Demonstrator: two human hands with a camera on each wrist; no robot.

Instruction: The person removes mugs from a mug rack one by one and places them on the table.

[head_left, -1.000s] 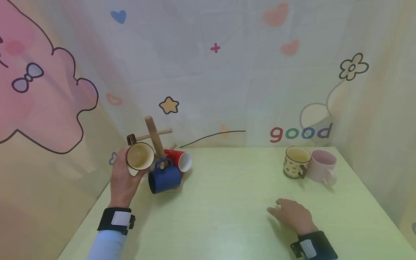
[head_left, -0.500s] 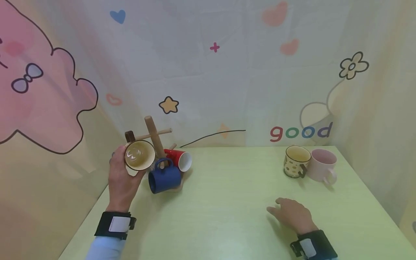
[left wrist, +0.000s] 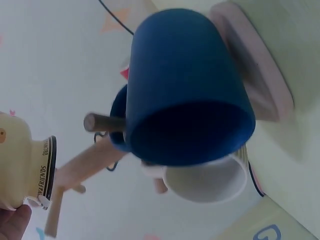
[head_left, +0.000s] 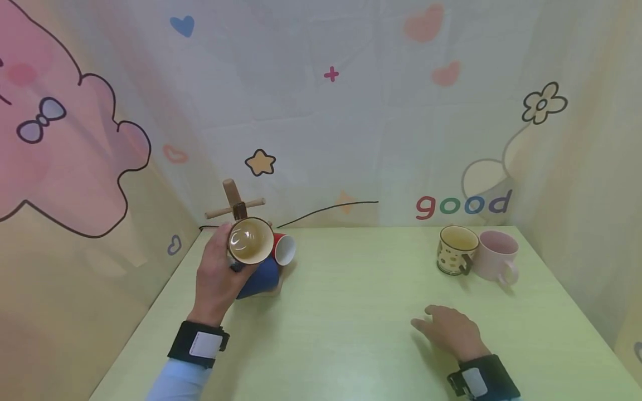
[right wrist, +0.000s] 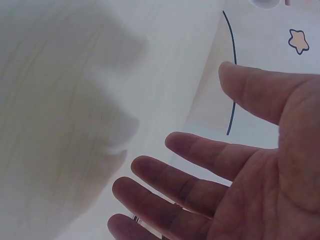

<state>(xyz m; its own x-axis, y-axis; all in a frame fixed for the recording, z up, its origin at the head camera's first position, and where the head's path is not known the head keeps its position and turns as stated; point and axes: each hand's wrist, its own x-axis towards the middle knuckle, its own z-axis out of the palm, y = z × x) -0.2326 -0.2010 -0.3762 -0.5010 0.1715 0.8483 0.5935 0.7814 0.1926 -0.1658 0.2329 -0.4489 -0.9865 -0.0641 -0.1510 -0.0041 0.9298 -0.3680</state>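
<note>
Crowding looks like the main danger from where I stand: the cream mug (head_left: 251, 240) is up in front of the wooden rack (head_left: 232, 192), its dark handle (head_left: 239, 210) towards the post, with the blue mug (head_left: 261, 278) low down and the red mug (head_left: 284, 249) close beside. A small dip of the wrist could knock the blue one loose — it hangs with a peg (left wrist: 105, 123) through its handle, and I'd guess a sideways bump would slide it off. A crooked push of the cream mug against the wood might also rock the rack, or twist the mug in the fingers. Whether its handle touches any wood I can't tell; it only overlaps it from here.

As for the pose, the left arm reaches forward, and the left hand (head_left: 219, 278) grips the cream mug round its body, mouth turned back toward the person. The right hand (head_left: 453, 334) holds nothing; its fingers are loosely spread, thumb well apart, above the table (head_left: 346, 334) — well short of the patterned mug (head_left: 457, 250) and the pink mug (head_left: 496, 255) standing side by side.
</note>
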